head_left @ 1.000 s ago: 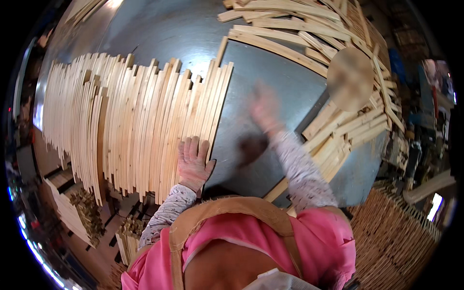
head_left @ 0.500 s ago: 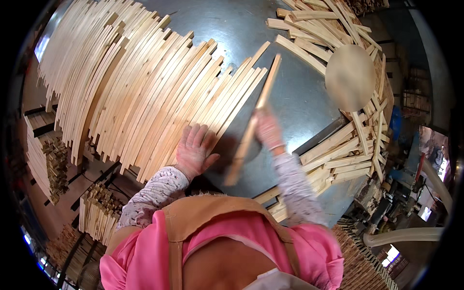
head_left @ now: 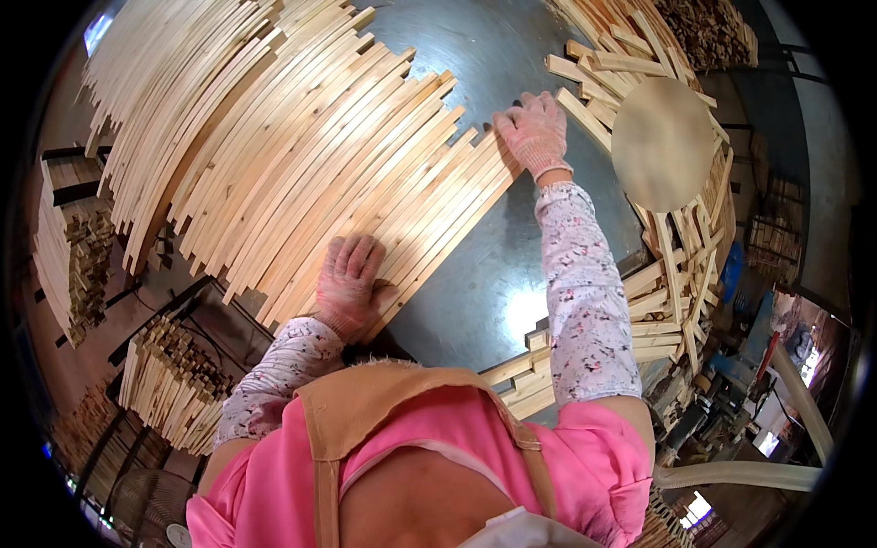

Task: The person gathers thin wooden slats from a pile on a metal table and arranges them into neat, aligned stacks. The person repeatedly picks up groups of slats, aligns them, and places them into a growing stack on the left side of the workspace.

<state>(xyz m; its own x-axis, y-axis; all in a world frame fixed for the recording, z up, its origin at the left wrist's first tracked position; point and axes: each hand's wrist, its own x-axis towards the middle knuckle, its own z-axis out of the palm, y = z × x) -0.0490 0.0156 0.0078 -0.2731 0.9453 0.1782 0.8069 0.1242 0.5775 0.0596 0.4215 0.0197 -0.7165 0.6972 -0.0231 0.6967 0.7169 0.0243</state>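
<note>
While hands (head_left: 349,285) (head_left: 532,137) rest apart, wooden strips (head_left: 429,219) between

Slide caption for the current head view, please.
Pinkish-gloved left hand on long pale wooden strips, pinkish-gloved right hand at one strip's far end, over a grey metal table.

Here's the gloved left hand (head_left: 350,285), flat on the near part of a long row of wooden strips (head_left: 301,173), side by side, far ends ragged! Out at full stretch, the gloved right hand (head_left: 534,135) bends its fingers at the far end of the row's right edge. Bare grey metal tabletop (head_left: 461,283) gleams alongside, and beyond it, a jumbled strip pile (head_left: 669,274)!
</note>
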